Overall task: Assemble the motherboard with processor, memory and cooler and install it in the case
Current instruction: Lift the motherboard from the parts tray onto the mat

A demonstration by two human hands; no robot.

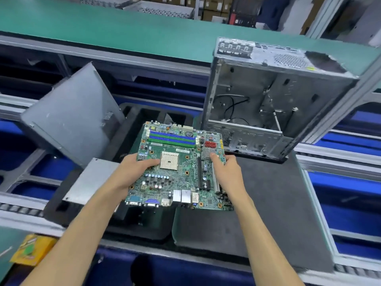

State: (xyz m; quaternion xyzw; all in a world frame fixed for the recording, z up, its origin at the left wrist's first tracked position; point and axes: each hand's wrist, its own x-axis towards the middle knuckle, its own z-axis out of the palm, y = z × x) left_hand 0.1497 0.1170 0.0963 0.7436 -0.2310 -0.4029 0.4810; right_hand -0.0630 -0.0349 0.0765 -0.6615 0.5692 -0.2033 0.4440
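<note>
I hold a green motherboard [181, 162] in the air with both hands. My left hand [134, 172] grips its left edge, the thumb lying on top beside the bare processor socket [169, 160]. My right hand [225, 172] grips the right edge, with the thumb on the small silver heatsink [208, 152]. Blue and green memory slots [172, 137] run across the far side of the board. The rear ports [152, 202] face me. An open metal case [268, 106] stands on its side to the right, behind the board, with loose black cables inside.
A black foam tray [144, 221] with compartments lies under the board, and a grey mat [268, 203] lies to its right. A grey side panel [70, 116] leans at the left, with a smaller metal plate [90, 180] below it. A yellow packet [33, 248] lies at bottom left.
</note>
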